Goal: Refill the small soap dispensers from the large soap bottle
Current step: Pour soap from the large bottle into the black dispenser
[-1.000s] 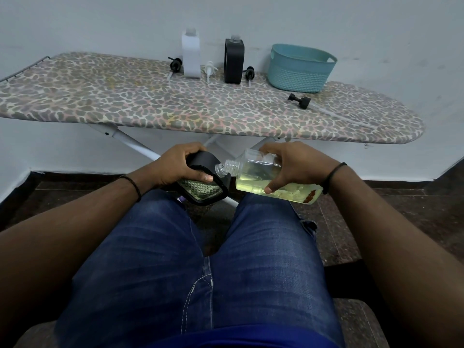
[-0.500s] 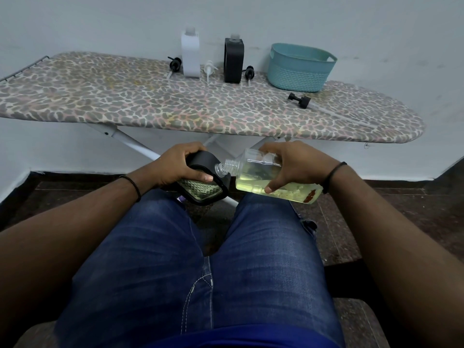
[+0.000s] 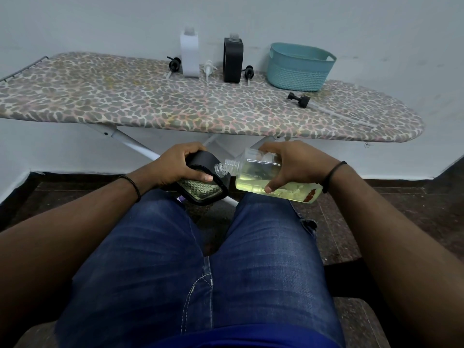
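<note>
The large soap bottle is gripped nearly flat by the right hand, its neck beyond the fingertips, so soap can run into the black dispenser, clasped tilted by the left hand.

Dim, even indoor light, soft shadows, no glare, wide-angle bending at edges, sharp focus

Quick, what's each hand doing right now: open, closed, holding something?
Left hand: closed around the small black soap dispenser, tilted over the lap.
Right hand: closed around the large clear soap bottle, tipped with its neck at the dispenser.
</note>
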